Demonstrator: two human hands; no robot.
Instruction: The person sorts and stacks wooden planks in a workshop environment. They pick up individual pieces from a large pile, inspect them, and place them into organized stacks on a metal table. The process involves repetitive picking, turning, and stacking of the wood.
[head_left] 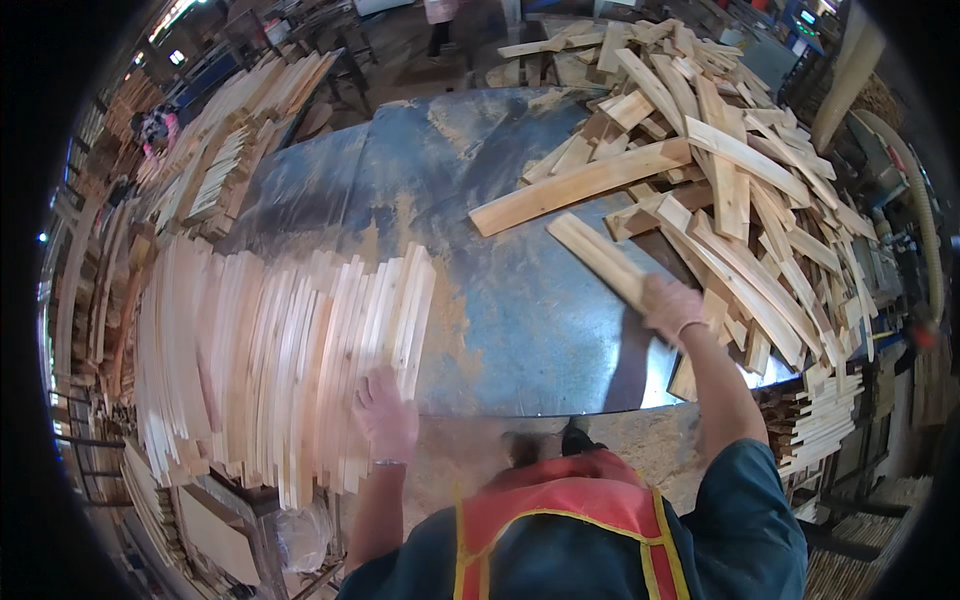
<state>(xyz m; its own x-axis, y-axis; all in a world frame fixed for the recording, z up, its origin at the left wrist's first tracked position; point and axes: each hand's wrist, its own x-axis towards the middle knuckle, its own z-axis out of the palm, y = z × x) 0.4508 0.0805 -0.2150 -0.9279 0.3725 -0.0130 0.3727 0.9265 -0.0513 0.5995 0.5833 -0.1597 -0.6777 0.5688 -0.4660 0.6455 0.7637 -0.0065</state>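
Note:
My right hand (675, 308) is closed around the near end of a short wooden board (600, 258), which slants away to the left over the metal tabletop (500, 330). A loose pile of wooden boards (740, 190) lies just beyond and to the right of that hand. On the left, many narrow wooden strips (290, 350) stand side by side in a long row. My left hand (385, 415) rests against the near right end of this row, its fingers stretched out and holding nothing. Another board (580, 185) juts leftward from the pile.
More stacked strips (225, 150) lie at the far left. Sawdust (455, 310) streaks the tabletop. A bundle of thin strips (820, 420) sits below the table's right corner. A pale hose (915, 190) hangs at the right. A person (155, 130) is at the far left.

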